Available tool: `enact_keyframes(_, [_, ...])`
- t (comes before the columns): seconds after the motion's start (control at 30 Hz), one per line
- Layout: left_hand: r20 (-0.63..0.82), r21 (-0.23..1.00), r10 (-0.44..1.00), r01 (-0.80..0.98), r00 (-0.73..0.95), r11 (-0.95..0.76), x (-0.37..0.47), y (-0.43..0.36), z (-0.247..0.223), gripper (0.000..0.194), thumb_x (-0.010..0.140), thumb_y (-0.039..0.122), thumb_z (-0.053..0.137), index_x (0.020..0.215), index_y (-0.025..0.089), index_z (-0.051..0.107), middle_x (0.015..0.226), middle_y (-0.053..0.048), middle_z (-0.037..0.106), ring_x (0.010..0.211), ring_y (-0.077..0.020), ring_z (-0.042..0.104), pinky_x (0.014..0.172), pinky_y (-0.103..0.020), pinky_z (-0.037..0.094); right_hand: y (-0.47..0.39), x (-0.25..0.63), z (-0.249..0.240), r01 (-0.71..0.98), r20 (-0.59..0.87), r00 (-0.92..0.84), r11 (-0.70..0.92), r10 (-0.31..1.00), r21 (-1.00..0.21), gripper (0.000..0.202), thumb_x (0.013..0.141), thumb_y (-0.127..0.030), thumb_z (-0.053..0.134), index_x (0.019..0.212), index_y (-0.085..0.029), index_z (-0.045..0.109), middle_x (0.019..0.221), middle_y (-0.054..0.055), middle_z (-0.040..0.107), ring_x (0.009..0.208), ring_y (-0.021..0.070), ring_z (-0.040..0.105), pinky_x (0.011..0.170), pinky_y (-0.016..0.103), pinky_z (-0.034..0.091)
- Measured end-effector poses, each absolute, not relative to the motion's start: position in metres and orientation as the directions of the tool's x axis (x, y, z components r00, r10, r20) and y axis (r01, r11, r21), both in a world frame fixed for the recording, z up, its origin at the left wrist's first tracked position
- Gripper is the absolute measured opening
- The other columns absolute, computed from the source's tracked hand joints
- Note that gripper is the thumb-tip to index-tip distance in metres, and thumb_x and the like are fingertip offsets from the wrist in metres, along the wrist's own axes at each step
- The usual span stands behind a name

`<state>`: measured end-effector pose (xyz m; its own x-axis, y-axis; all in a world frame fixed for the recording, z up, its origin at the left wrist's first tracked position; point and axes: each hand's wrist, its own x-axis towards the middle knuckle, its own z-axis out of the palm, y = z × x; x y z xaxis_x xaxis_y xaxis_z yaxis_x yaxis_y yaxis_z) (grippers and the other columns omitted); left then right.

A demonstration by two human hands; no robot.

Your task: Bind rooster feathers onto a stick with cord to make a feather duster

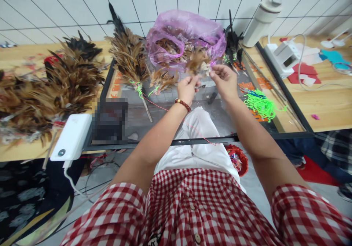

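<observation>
A small tuft of brown feathers (pixel 197 61) with a pale base is up in front of the purple plastic bag (pixel 189 20), which has more feathers inside. My left hand (pixel 188 88), a beaded bracelet at its wrist, is pinched closed just under the tuft. On the other side, my right hand (pixel 226 80) has its thumb and forefinger pressed together at the pale base. A loose feather bundle (pixel 162 80) with green string lies left of my left hand. Farther left stands a larger feather bunch (pixel 129 55) on a stick.
Feather dusters (pixel 49 88) pile up at the left, beside a white power bank (pixel 72 136). Green strings (pixel 261 105) lie right of my right hand. A white bottle (pixel 262 22), a charger (pixel 286 57) and red cloth pieces (pixel 304 73) are at the right.
</observation>
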<state>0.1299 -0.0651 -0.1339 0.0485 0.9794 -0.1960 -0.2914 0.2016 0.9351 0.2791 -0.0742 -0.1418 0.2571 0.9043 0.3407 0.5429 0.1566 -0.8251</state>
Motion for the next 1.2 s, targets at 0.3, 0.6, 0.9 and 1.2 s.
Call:
enact_keyframes(0.3, [-0.289,0.858,0.953,-0.466,-0.093,0.215,0.124,-0.058,-0.128,0.022,0.088,0.031,0.082,0.078,0.018,0.068,0.061,0.007,0.061,0.049,-0.0018,0.053,0.052,-0.013,0.04,-0.07,0.28,-0.163,0.863,0.327,-0.133,0.271,0.936,-0.426,0.025,0.086,-0.023,0.067,0.106,-0.022,0.082,0.118,0.013,0.074,0.115,0.035,0.065,0.104,0.051,0.049])
enact_keyframes(0.6, [-0.307,0.872,0.945,-0.366,0.11,0.326,0.124,-0.064,-0.129,0.017,0.091,0.026,0.078,0.081,0.015,0.069,0.076,0.001,0.073,0.067,-0.0056,0.068,0.071,-0.018,0.052,-0.081,0.283,-0.143,0.867,0.48,-0.111,0.321,0.87,-0.381,0.023,0.098,-0.029,0.056,0.1,-0.021,0.077,0.097,0.009,0.075,0.098,0.0284,0.066,0.09,0.041,0.046])
enact_keyframes(0.9, [-0.281,0.877,0.942,-0.349,0.185,0.33,0.123,-0.066,-0.132,0.017,0.094,0.024,0.075,0.08,0.014,0.069,0.074,-0.002,0.073,0.067,-0.0079,0.07,0.074,-0.021,0.054,-0.089,0.285,-0.136,0.95,0.486,-0.155,0.264,0.86,-0.164,0.027,0.104,-0.032,0.049,0.106,-0.024,0.075,0.102,0.012,0.071,0.108,0.033,0.06,0.095,0.049,0.04])
enact_keyframes(1.2, [-0.264,0.783,0.918,-0.49,0.298,0.384,0.12,-0.062,-0.136,0.016,0.09,0.031,0.079,0.088,0.017,0.072,0.092,-0.002,0.078,0.097,-0.0122,0.075,0.093,-0.025,0.057,-0.091,0.277,-0.145,0.884,0.563,-0.183,0.385,0.806,-0.265,0.046,0.104,-0.063,0.048,0.104,-0.022,0.071,0.1,0.012,0.069,0.108,0.0329,0.061,0.101,0.05,0.042])
